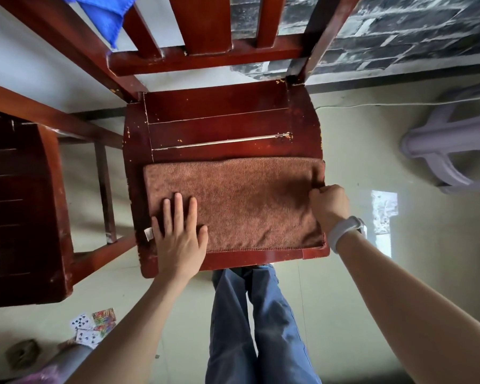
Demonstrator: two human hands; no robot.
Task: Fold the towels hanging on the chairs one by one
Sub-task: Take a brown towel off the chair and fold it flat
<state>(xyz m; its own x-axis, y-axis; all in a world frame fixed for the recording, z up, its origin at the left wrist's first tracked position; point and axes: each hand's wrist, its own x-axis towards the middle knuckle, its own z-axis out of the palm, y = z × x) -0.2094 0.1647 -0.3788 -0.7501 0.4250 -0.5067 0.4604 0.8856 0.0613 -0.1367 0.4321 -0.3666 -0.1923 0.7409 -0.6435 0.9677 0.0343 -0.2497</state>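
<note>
A brown towel, folded into a wide rectangle, lies flat on the front half of the red wooden chair seat. My left hand presses flat on the towel's left part, fingers straight, beside a small white label. My right hand, with a white wristband, pinches the towel's right edge, which is slightly lifted and creased there. A blue towel hangs over the backrest of the chair to the left, at the top left of the view.
A second dark red chair stands close on the left. A pale plastic stool lies at the right. Playing cards are scattered on the floor at the lower left. My legs in blue trousers stand just before the seat.
</note>
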